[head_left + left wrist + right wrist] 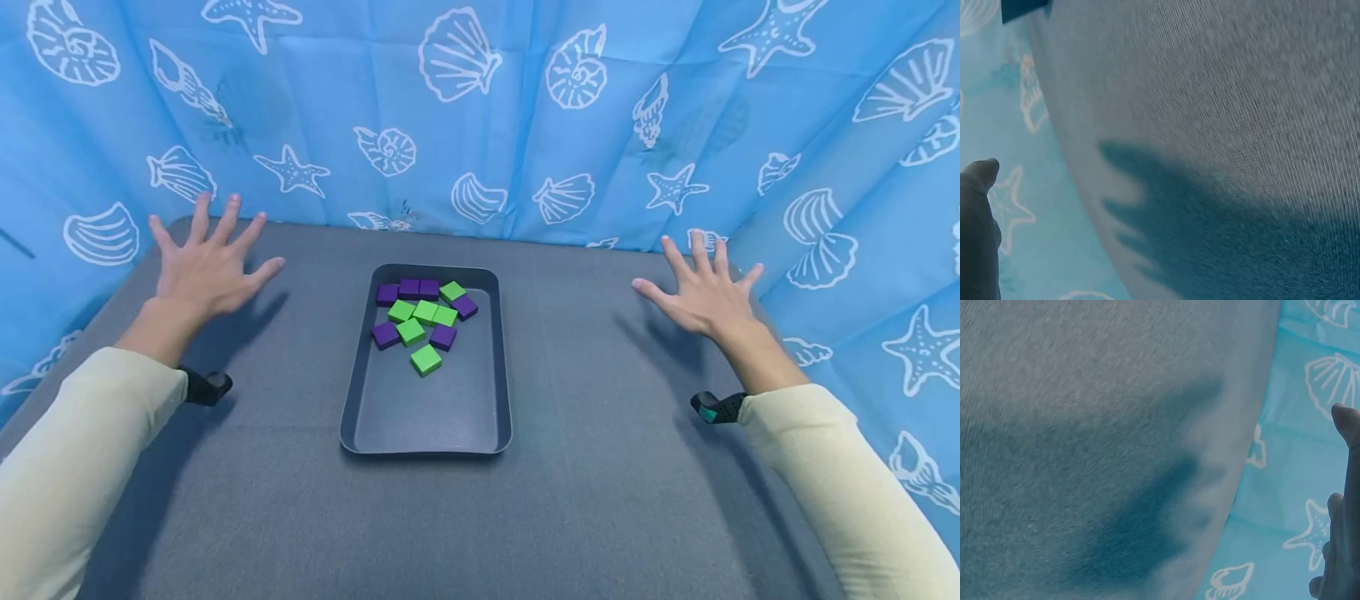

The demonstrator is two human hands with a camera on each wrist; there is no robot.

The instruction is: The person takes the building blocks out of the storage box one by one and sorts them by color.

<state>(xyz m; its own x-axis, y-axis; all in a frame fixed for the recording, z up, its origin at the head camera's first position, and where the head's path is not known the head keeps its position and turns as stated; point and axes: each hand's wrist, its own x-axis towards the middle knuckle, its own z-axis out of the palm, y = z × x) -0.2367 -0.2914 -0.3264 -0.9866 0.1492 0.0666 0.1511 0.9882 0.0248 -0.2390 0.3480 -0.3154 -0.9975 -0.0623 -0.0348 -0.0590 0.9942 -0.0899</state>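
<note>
Both hands hover over the grey table with fingers spread wide and nothing held. My left hand [206,267] is to the left of a dark tray [427,425], and my right hand [705,292] is farther off to its right. Inside the tray, mostly toward the far end, lie several green blocks [426,360] and several purple blocks [386,335]. Some of them sit side by side, touching. In the left wrist view part of the left hand [979,231] shows at the edge; the right wrist view shows part of the right hand [1344,506].
A blue curtain [510,108] with white shells and starfish hangs behind the table and along its sides. The grey cloth tabletop [600,492] stretches around the tray. Each wrist wears a black strap with a small device [206,387]. Hand shadows fall on the cloth.
</note>
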